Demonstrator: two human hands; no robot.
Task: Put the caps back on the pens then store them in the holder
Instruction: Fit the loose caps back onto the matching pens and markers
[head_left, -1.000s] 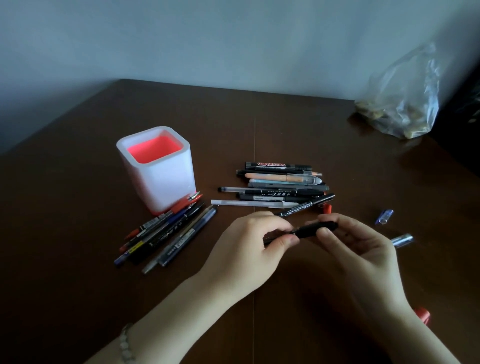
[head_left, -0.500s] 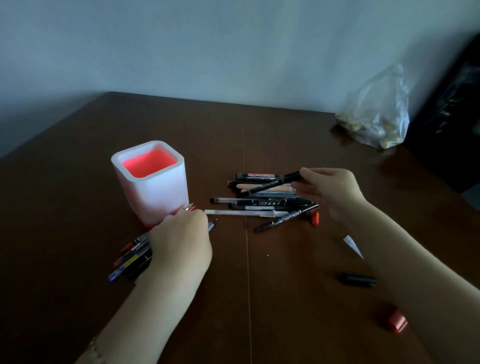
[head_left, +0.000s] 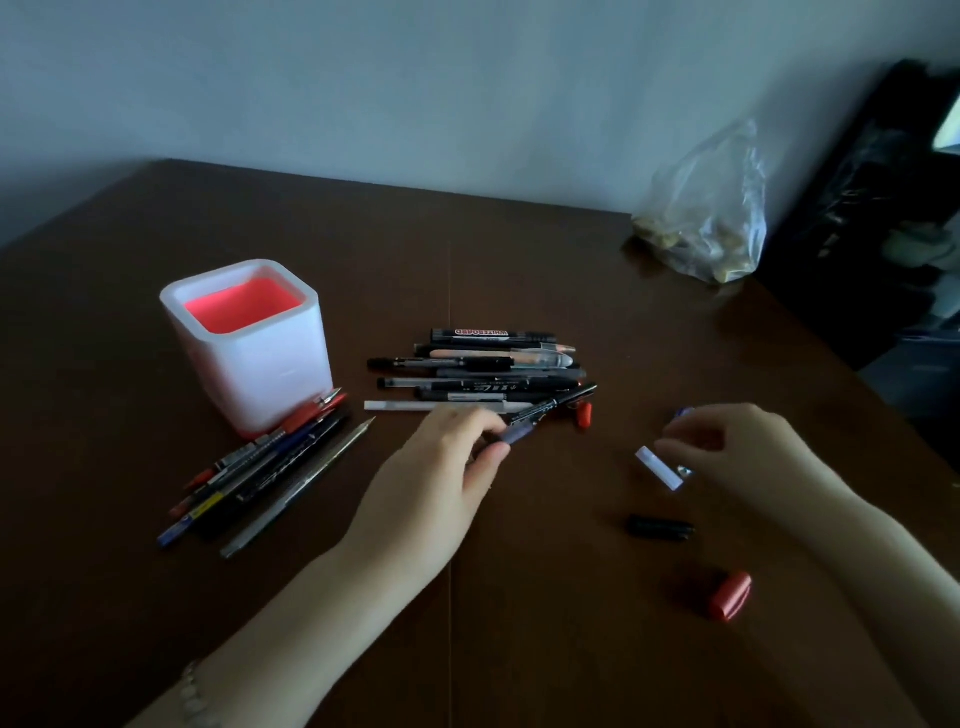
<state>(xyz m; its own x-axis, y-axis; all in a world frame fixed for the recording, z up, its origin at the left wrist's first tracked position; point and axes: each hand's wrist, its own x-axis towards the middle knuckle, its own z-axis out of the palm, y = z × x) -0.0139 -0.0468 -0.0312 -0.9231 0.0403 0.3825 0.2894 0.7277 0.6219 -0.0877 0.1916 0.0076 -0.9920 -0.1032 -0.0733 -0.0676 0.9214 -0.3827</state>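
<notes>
Head view, pen (head_left: 519, 432) pinched in left grip (head_left: 437, 480)

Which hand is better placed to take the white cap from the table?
The right hand: its fingers are right at the white cap, while the left hand is busy pinching a pen.

The left hand (head_left: 441, 467) reaches in palm down at the middle, thumb and forefinger pinching a slim bluish pen (head_left: 519, 431). The right hand (head_left: 743, 452) hovers at the right, fingers curled, thumb tip at a small white plastic cap (head_left: 658, 467); grip unclear.
</notes>
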